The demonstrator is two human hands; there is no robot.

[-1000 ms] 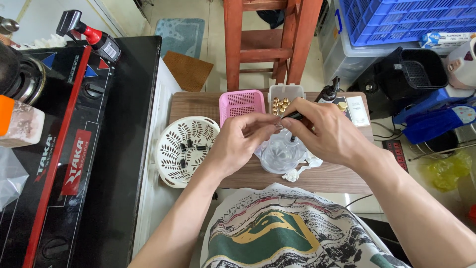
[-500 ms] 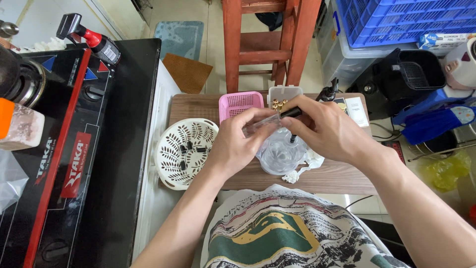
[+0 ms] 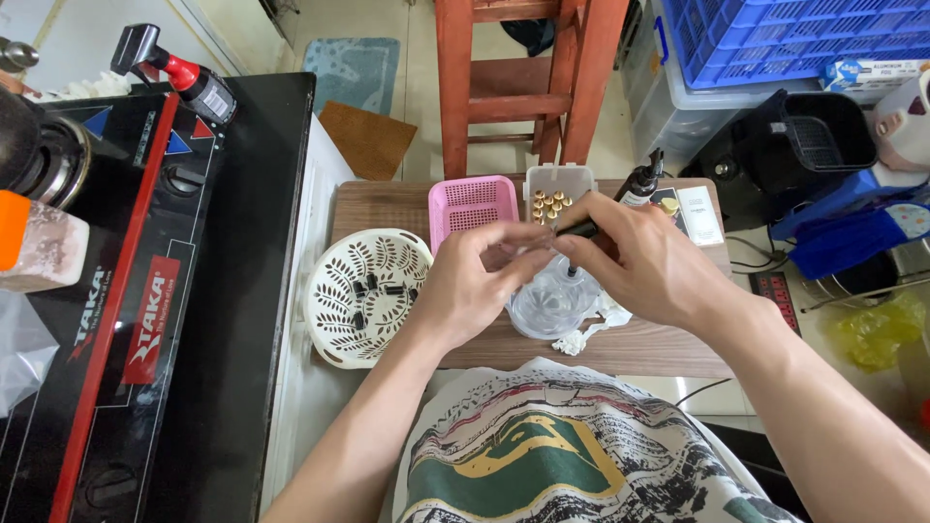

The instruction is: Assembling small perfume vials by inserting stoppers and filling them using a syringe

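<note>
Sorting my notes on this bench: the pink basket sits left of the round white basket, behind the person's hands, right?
Not quite. In the head view the pink basket sits right of the round white basket, not left. It is behind the left hand and right hand.

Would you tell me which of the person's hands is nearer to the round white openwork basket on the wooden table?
Left. The left hand lies just right of the round white openwork basket; the right hand is farther right, beyond the clear bowl.
</note>
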